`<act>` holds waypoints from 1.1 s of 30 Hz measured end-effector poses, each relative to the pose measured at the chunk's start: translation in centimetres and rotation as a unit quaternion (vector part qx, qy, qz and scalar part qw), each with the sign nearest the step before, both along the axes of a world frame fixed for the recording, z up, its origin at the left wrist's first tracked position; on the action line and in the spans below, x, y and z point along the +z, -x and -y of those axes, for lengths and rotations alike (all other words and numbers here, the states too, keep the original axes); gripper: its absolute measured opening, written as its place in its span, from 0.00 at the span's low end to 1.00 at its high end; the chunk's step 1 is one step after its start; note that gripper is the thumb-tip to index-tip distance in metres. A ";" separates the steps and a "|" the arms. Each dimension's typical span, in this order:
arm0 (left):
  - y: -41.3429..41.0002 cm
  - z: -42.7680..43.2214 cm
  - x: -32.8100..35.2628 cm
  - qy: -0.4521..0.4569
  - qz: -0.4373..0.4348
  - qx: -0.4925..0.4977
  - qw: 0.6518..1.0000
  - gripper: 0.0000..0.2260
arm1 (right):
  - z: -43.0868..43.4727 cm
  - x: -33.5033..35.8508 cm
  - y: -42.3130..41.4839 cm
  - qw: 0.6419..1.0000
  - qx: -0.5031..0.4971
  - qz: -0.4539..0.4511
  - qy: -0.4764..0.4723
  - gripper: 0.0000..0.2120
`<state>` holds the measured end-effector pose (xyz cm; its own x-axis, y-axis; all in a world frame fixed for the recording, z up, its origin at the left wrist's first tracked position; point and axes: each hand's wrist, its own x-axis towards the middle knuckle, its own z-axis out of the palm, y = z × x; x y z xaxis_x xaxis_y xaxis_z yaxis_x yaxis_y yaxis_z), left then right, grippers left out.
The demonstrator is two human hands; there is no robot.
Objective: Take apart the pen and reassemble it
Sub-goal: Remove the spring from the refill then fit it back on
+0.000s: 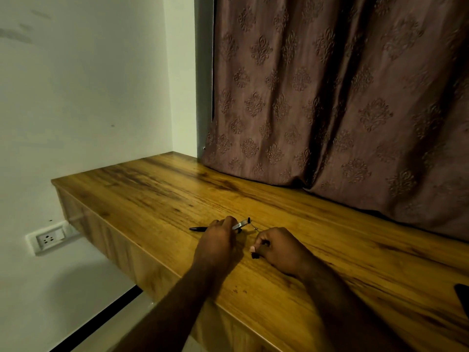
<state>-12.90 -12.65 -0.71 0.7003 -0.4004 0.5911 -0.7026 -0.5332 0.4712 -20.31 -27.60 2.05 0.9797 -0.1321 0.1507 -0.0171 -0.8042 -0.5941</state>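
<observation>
My left hand (217,240) rests on the wooden desk (152,189) and grips a pen part with a silvery clip (240,225) that sticks out to the right of the fingers. A black pen piece (199,228) lies on the desk just left of that hand; whether the hand touches it is hidden. My right hand (276,246) is closed on a small dark pen piece (254,255), and a thin refill or spring (255,228) runs from it toward the clip. A small black cap-like bit (249,220) sits at the clip's tip.
A brown patterned curtain (342,97) hangs down onto the desk's back edge. A white wall (88,85) closes the left side, with a wall socket (49,240) below desk level. A dark object (463,297) lies at the right edge of the desk.
</observation>
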 end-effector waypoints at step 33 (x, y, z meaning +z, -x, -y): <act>-0.6 0.2 -0.9 0.010 0.007 -0.065 0.998 0.08 | -1.5 -0.3 -1.0 0.911 -0.118 0.172 -0.355 0.06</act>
